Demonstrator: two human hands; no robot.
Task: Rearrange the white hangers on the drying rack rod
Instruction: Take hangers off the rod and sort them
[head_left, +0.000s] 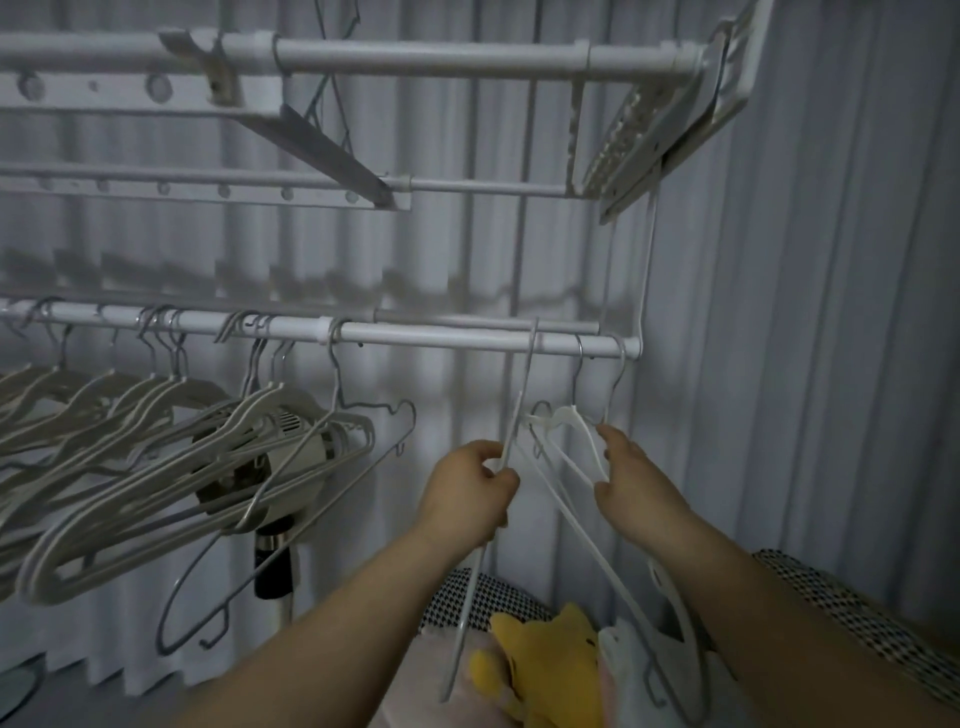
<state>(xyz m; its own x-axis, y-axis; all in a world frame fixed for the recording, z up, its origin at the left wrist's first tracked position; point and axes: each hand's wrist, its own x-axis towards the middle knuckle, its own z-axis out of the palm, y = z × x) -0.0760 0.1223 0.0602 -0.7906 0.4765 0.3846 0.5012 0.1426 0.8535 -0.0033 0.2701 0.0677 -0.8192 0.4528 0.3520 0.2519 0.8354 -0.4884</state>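
Left hand (467, 483) closes its grip on one white hanger (521, 405); right hand (631, 478) pinches the neighbouring hangers (569, 415). All hook near the right end of the drying rack rod (467, 338). Probably light, stiff, slippery and tangle-prone; best held below the hook. Crowded hangers (156, 467) fill the rod's left.

Pale pleated curtain (805, 312) behind, 1 fan (289, 435) at left, 1 yellow plush toy (545, 660) beside houndstooth fabric (506, 597).

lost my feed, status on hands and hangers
Left hand grips white hanger up at rod. Right hand pinches second hanger. Hanger bunch crowds rod's left.
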